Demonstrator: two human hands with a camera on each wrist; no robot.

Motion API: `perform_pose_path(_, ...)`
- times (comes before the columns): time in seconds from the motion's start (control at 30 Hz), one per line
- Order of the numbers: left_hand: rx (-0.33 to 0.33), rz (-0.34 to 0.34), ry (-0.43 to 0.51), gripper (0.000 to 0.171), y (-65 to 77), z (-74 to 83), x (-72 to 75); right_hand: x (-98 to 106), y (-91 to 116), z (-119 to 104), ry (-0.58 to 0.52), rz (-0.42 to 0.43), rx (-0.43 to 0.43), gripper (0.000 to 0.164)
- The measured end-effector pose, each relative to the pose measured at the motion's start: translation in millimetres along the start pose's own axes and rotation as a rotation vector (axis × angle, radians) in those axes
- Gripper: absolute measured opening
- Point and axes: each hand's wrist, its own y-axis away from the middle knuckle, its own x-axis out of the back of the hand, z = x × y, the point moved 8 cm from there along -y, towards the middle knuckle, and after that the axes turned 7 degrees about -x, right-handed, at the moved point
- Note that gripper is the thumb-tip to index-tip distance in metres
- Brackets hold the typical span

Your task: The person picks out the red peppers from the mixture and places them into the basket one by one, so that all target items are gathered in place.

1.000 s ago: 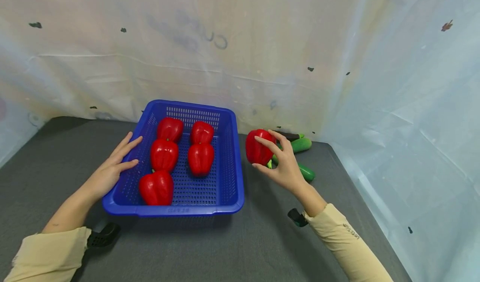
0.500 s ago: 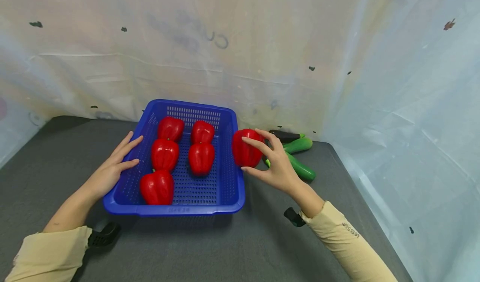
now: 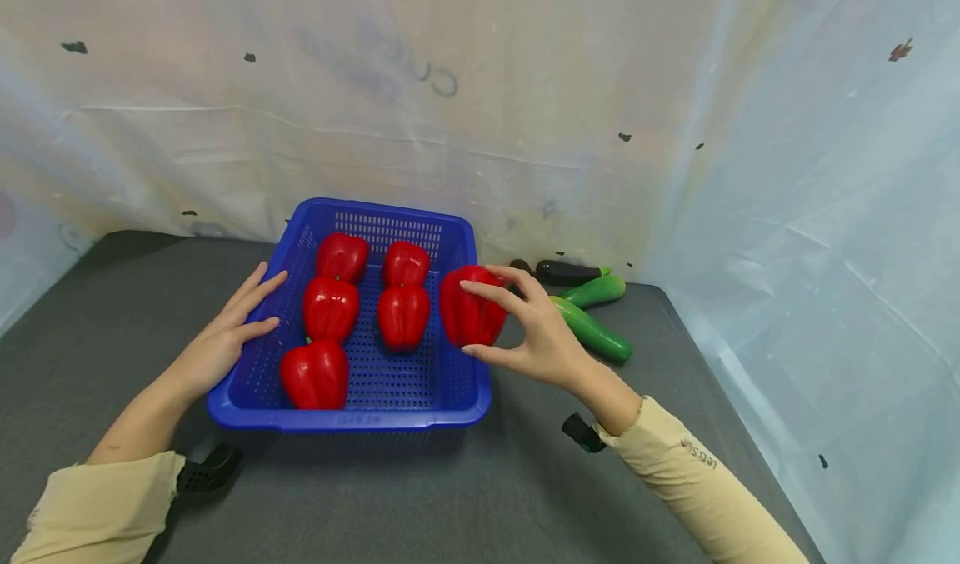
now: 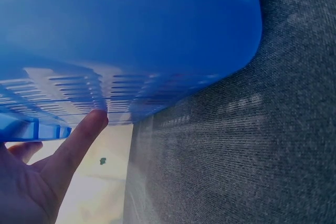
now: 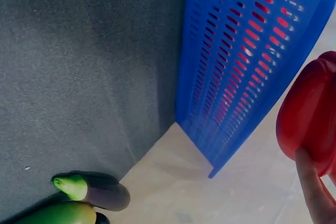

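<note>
My right hand (image 3: 543, 335) grips a glossy red bell pepper (image 3: 471, 307) between thumb and fingers, over the right rim of a blue plastic basket (image 3: 348, 420). In the right wrist view the held pepper (image 5: 310, 114) shows at the right edge, above the basket's slotted side wall (image 5: 231, 66). My left hand (image 3: 228, 331) rests on the basket's left rim with fingers spread. Its finger touches the outside of the slotted wall in the left wrist view (image 4: 68, 156). Inside the basket, several red bell peppers (image 3: 330, 310) lie in two rows, three on the left and two on the right.
Right of the basket lie a dark eggplant (image 3: 566, 272) and green zucchini-like vegetables (image 3: 596, 331) on the grey tabletop (image 3: 517, 481). Another dark rounded thing (image 3: 521, 265) peeks out behind my right hand. A pale plastic sheet (image 3: 480, 114) hangs behind and to the right.
My right hand has carried the bell pepper leftward, from beside the basket to over its right rim, uncovering more of the green vegetables and eggplant. My left hand stays on the basket.
</note>
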Motion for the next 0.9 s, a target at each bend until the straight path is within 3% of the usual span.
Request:
perform_pose_path(0.37, 0.003, -0.005, 0.004, 0.058, 0.3, -1.2, 0.2, -15, -9, -19, -0.074, -0.108, 0.047, 0.067)
perform_pose_path(0.6, 0.0, -0.009, -0.003, 0.058, 0.0, -0.3, -0.4, -25, -10, -27, -0.035, -0.183, 0.083, 0.066)
perform_pose_path(0.9, -0.002, -0.008, -0.012, 0.058, 0.2, 0.0, -0.2, -46, -11, -33, 0.017, -0.36, 0.049, 0.065)
